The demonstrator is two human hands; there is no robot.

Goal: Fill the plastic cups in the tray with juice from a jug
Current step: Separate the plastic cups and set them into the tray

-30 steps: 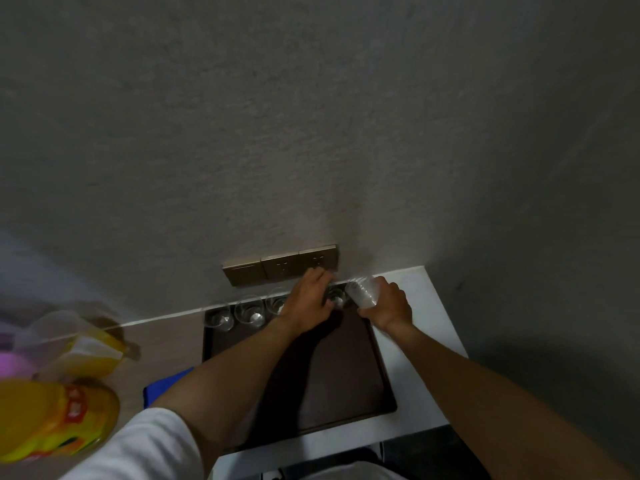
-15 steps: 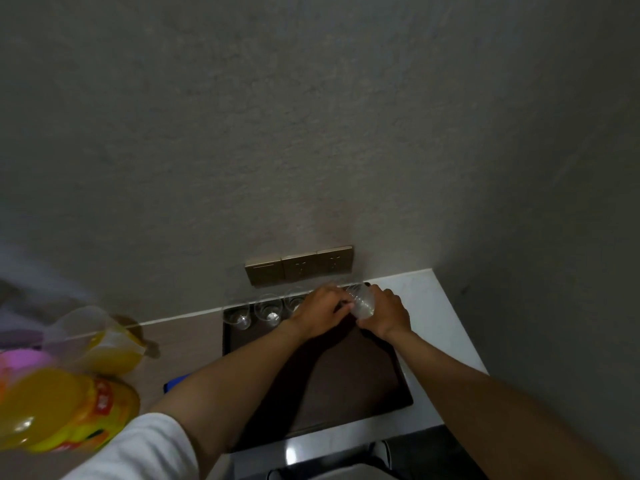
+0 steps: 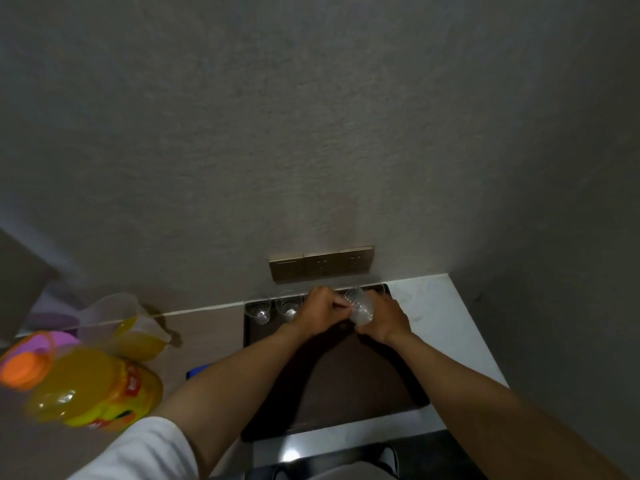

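— Where the brown counter point(image 3: 207, 327) ran off to the left, what stood on it?

— A big bottle of orange juice point(image 3: 93, 389) with an orange cap lay blurred at the near left, cap pointing left. Behind it stood the clear jug point(image 3: 133, 327), upright, orange juice in its lower part, close to the counter's back edge. A bit of something blue point(image 3: 197, 370) showed between the jug and the tray.

— And the tray?

— The dark tray point(image 3: 346, 393) sat on the white counter section point(image 3: 443, 317), its far edge against the wall, under a brass socket panel point(image 3: 321, 264). Two clear plastic cups point(image 3: 275, 308) stood upright side by side in its far left corner, both without juice.

— The hands?

— They met over the tray's far edge. The left hand point(image 3: 322, 311) had its fingers curled, fingertips pinching at the rim end of a stack of cups point(image 3: 360, 308). The right hand point(image 3: 384, 320) gripped that stack from the right, fingers wrapped round its lower part.

— Which way did the stack lie?

— Tilted, its long axis running from the near right up to the far left, mouth end towards the wall and the left hand. How many cups were nested in it I could not tell. Another cup rim showed just beyond the right hand, at the tray's far right corner.
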